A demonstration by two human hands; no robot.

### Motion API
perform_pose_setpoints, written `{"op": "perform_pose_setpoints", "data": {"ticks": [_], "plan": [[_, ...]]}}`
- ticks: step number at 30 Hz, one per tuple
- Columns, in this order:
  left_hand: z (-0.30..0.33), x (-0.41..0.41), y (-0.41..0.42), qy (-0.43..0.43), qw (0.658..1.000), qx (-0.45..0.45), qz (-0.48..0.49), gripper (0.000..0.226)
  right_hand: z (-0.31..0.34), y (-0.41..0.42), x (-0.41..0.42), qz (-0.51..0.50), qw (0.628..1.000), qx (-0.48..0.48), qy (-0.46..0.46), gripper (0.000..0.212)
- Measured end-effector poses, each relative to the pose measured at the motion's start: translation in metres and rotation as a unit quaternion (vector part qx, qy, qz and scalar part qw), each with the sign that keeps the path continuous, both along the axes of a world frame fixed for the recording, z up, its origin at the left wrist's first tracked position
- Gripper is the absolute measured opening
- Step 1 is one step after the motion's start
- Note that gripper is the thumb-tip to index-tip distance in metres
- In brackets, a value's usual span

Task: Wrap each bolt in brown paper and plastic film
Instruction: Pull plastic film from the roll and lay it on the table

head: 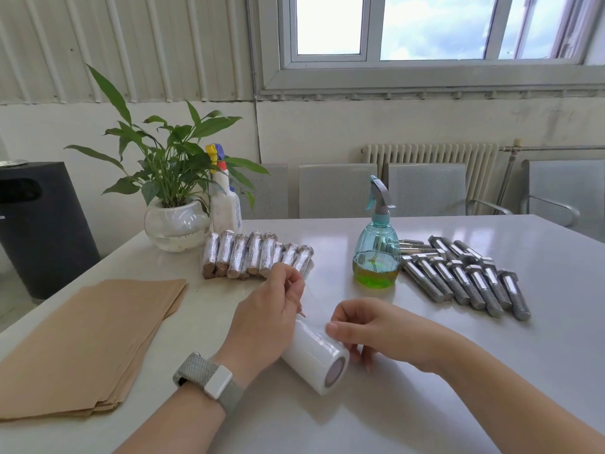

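1. The white cylindrical roll of plastic film [314, 353] lies on the pale desk [425, 404] between the hands, its long axis running from 11 to 5 o'clock.
2. The left hand [265, 317] pinches the film's loose end at the roll's far end; the right hand [363, 326] holds the roll's side.
3. The bare steel bolts [465, 276] lie at 2 o'clock, nearer the right hand.

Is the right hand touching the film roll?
Touching. The head view shows the right hand's thumb lying on top of the film roll.

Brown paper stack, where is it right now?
The brown paper stack lies flat at the table's left, left of the left hand, in front of the wrapped bolts.
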State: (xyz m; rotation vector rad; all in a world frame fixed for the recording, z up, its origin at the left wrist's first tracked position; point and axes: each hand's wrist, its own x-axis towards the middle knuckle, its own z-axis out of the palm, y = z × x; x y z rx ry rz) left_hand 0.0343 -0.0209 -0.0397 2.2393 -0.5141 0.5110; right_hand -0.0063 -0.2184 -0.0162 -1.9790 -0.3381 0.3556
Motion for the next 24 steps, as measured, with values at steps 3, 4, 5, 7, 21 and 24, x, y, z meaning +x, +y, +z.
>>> {"op": "perform_pose_setpoints", "data": {"ticks": [3,4,5,7,21,24], "plan": [[0.001,0.000,0.001,0.000,1.000,-0.009,0.009,0.010,0.003,0.003,-0.001,-0.015,0.998,0.019,-0.058,0.022],[0.002,0.000,0.002,0.003,1.000,-0.016,0.009,0.010,0.002,0.005,-0.001,-0.024,0.996,0.032,-0.075,0.022],[0.002,0.000,0.003,0.001,1.000,-0.021,0.010,0.009,0.002,0.006,-0.001,-0.030,0.995,0.043,-0.083,0.022],[0.003,-0.001,0.003,-0.016,0.999,-0.022,0.016,0.008,0.001,0.008,-0.002,-0.029,0.995,0.061,-0.076,0.022],[0.012,-0.007,0.007,-0.048,0.998,-0.014,-0.030,0.024,-0.001,0.007,0.002,-0.072,0.984,0.128,-0.100,0.018],[0.014,-0.008,0.009,-0.045,0.998,-0.001,-0.046,0.030,-0.002,0.007,0.005,-0.087,0.981,0.137,-0.110,0.014]]}}
